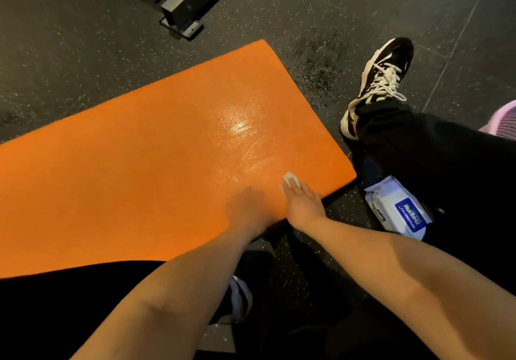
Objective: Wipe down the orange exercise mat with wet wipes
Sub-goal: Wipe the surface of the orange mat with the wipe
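Note:
The orange exercise mat [134,169] lies flat on the dark speckled floor and runs from lower left to upper right. A wet, shiny patch shows near its right end. My right hand [303,204] presses a white wet wipe [290,182] flat on the mat near the right front corner; only the wipe's front part shows past my fingers. My left hand [250,210] rests flat on the mat just left of it, blurred, fingers spread, holding nothing. A white and blue pack of wet wipes [399,208] lies on the floor right of the mat's corner.
My right leg in black trousers and a black and white sneaker [379,80] stretches out right of the mat. A grey metal equipment base [184,10] stands beyond the mat's far end. Something pink [502,119] sits at the right edge. My other shoe [238,298] is below the mat.

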Available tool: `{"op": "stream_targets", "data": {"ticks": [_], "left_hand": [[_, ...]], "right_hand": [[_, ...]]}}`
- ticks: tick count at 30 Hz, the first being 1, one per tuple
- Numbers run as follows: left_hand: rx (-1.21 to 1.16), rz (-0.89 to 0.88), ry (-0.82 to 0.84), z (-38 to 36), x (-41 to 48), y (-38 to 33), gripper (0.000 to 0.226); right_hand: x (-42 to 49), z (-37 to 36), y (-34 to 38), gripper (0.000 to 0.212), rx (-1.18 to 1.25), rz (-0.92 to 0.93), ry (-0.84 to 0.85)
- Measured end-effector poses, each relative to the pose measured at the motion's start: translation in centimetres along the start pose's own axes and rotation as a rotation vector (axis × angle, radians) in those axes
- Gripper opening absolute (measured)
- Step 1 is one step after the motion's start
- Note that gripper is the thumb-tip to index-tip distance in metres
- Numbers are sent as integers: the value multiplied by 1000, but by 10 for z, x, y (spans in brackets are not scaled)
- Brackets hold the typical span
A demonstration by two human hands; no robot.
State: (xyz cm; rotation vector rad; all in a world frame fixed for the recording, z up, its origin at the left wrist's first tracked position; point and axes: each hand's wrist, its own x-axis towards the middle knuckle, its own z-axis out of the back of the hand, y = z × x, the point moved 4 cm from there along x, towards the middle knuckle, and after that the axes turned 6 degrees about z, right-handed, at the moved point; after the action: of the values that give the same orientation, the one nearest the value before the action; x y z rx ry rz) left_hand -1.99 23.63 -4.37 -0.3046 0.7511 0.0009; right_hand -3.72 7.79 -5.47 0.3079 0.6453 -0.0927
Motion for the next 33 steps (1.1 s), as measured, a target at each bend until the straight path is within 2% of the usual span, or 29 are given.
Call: {"op": "stream_targets", "data": {"ticks": [3, 7, 13, 17, 25, 33], "left_hand": [[38, -28, -6, -5, -3, -1, 82], [67, -62, -2, -10, -3, 2, 86], [44, -143, -118, -8, -8, 4, 45], [-79, -184, -172, 4, -9, 3, 15], [-255, -147, -230, 42, -15, 2, 19], [-337, -145, -199, 40, -23, 19, 16]], "right_hand": [[-6, -7, 8, 65, -10, 99, 24], [-7, -2, 1, 63, 8, -37, -14], [-8, 2, 3, 58, 99, -11, -29], [-10, 12, 4, 55, 108, 3, -80], [-18, 47, 29, 51, 141, 55, -206], [-36, 43, 40, 49, 90, 96, -150]]}}
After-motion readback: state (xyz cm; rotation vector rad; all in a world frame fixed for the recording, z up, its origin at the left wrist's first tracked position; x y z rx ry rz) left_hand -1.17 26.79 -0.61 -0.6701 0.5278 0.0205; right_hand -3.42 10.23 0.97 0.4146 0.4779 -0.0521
